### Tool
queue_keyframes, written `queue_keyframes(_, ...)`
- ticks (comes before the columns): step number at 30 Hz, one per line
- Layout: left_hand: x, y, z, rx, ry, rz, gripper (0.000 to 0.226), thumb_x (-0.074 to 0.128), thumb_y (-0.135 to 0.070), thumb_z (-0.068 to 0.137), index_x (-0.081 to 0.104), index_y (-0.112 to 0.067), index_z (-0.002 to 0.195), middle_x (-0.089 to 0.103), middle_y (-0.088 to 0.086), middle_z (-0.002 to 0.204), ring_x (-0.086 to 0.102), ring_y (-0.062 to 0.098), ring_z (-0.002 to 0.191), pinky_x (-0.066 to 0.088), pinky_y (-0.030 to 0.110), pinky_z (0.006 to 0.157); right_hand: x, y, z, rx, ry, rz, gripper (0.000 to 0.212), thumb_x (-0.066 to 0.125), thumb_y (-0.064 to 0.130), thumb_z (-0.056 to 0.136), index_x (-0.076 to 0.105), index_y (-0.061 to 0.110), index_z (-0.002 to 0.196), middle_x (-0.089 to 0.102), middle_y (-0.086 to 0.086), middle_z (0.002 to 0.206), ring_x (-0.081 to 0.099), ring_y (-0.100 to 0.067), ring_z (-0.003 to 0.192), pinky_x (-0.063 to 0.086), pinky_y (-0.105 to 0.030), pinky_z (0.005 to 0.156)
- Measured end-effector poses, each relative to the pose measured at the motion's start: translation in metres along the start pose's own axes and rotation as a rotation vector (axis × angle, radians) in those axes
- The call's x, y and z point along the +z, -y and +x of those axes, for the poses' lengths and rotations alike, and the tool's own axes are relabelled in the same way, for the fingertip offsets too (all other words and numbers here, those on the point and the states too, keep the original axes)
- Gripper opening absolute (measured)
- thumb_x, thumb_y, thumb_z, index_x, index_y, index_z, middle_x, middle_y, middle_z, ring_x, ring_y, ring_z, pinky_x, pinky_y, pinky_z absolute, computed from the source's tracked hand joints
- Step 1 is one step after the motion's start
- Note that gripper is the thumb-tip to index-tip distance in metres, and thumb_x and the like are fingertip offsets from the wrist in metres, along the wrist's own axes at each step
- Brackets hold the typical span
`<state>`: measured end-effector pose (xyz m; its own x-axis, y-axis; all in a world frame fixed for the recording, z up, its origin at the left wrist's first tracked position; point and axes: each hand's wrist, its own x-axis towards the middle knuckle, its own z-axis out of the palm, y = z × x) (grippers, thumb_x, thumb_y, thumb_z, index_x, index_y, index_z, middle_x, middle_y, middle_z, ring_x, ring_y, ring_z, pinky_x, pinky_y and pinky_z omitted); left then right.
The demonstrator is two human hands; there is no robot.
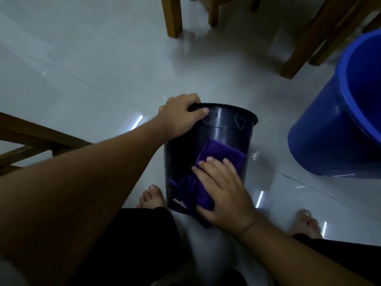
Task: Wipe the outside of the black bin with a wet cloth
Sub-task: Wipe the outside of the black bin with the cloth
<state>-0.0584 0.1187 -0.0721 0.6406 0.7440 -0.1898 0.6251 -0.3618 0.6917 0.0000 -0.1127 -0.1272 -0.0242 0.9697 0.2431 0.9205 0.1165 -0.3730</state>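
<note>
black bin [224, 139] stood on tiled floor [103, 69] btwn feet, long axis tilted away | purple cloth [218, 155] flat on near wall | R hand [224, 195] open-palmed, pressing cloth | L hand [183, 114] clenched on far-left rim | blue bucket [329, 131] off to right

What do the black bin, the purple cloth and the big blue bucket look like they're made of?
Black bin: likely glossy moulded plastic, with sharp highlights, a ridged rim and heart shapes pressed into the wall.
Purple cloth: soft, plush fabric, perhaps microfibre; it folds and drapes under the right hand.
Blue bucket: probably smooth plastic, with a uniform colour and a soft sheen.
</note>
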Motion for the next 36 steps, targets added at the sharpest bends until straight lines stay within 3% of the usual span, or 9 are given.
queue_keyframes(8,-0.001,-0.009,0.004,0.012,0.091,0.181,0.014,0.037,-0.048,0.090,0.048,-0.039,0.090,0.052,-0.002,0.103,0.047,0.031,0.110,0.036,0.053,0.100,-0.020,-0.018,0.065,0.246,-0.017,0.083,0.089,0.068,0.044,0.073,0.038,0.007,0.149,0.032,-0.010,0.157,0.018,-0.025,0.149,0.008,-0.043,0.123)
queue_keyframes(15,0.005,-0.015,0.010,0.067,0.122,0.281,0.022,0.038,-0.052,0.092,0.055,-0.039,0.095,0.065,-0.004,0.108,0.056,0.026,0.105,0.041,0.050,0.096,-0.011,-0.005,0.009,0.014,0.060,0.069,0.082,0.066,0.050,0.074,0.049,0.009,0.143,0.046,-0.009,0.149,0.031,-0.024,0.145,0.016,-0.044,0.121)
queue_keyframes(20,-0.007,-0.015,0.011,0.121,0.149,-0.023,0.034,0.040,-0.035,0.098,0.064,-0.026,0.120,0.065,-0.001,0.125,0.055,0.018,0.117,0.038,0.038,0.107,-0.027,-0.026,0.057,0.178,0.010,0.071,0.091,0.069,0.046,0.072,0.038,0.010,0.149,0.030,-0.011,0.158,0.016,-0.026,0.149,0.013,-0.044,0.122)
queue_keyframes(22,-0.005,-0.012,0.004,0.181,0.096,0.018,0.036,0.037,-0.023,0.099,0.059,-0.021,0.128,0.063,0.004,0.129,0.054,0.021,0.121,0.038,0.035,0.106,-0.031,-0.032,0.066,0.242,-0.003,0.105,0.090,0.068,0.044,0.073,0.036,0.011,0.151,0.028,-0.009,0.159,0.013,-0.024,0.150,0.011,-0.046,0.122)
queue_keyframes(24,0.003,-0.006,-0.003,0.173,0.008,0.169,0.038,0.034,-0.026,0.098,0.052,-0.029,0.131,0.062,0.006,0.126,0.053,0.029,0.117,0.039,0.045,0.101,-0.029,-0.030,0.052,0.205,0.004,0.114,0.088,0.066,0.042,0.073,0.038,0.010,0.150,0.032,-0.009,0.158,0.018,-0.024,0.149,0.014,-0.051,0.121)
queue_keyframes(28,0.013,-0.008,-0.003,0.060,-0.045,0.211,0.035,0.035,-0.029,0.098,0.049,-0.036,0.129,0.056,0.004,0.127,0.045,0.033,0.119,0.033,0.051,0.099,-0.014,-0.022,0.005,0.090,0.006,0.100,0.085,0.070,0.040,0.067,0.048,0.008,0.144,0.043,-0.010,0.151,0.029,-0.026,0.146,0.022,-0.057,0.117)
queue_keyframes(32,0.010,-0.004,0.001,0.018,-0.036,0.126,0.031,0.036,-0.028,0.093,0.054,-0.039,0.116,0.060,0.000,0.125,0.047,0.032,0.118,0.034,0.050,0.103,-0.020,-0.030,0.032,0.096,0.030,0.091,0.083,0.065,0.044,0.071,0.046,0.011,0.145,0.041,-0.009,0.153,0.026,-0.025,0.147,0.018,-0.053,0.119)
queue_keyframes(34,0.002,-0.003,0.003,0.005,0.018,0.025,0.028,0.037,-0.030,0.088,0.056,-0.042,0.105,0.065,-0.001,0.111,0.054,0.030,0.110,0.041,0.050,0.099,-0.027,-0.033,0.060,0.184,0.010,0.104,0.085,0.064,0.044,0.073,0.042,0.013,0.148,0.035,-0.007,0.156,0.020,-0.024,0.149,0.016,-0.052,0.120)
queue_keyframes(36,-0.005,-0.002,0.004,-0.019,0.080,-0.123,0.024,0.041,-0.022,0.092,0.060,-0.034,0.099,0.065,0.000,0.089,0.061,0.018,0.089,0.050,0.034,0.083,-0.030,-0.033,0.078,0.254,-0.020,0.117,0.086,0.067,0.042,0.073,0.040,0.014,0.149,0.031,-0.006,0.158,0.016,-0.023,0.149,0.013,-0.050,0.121)
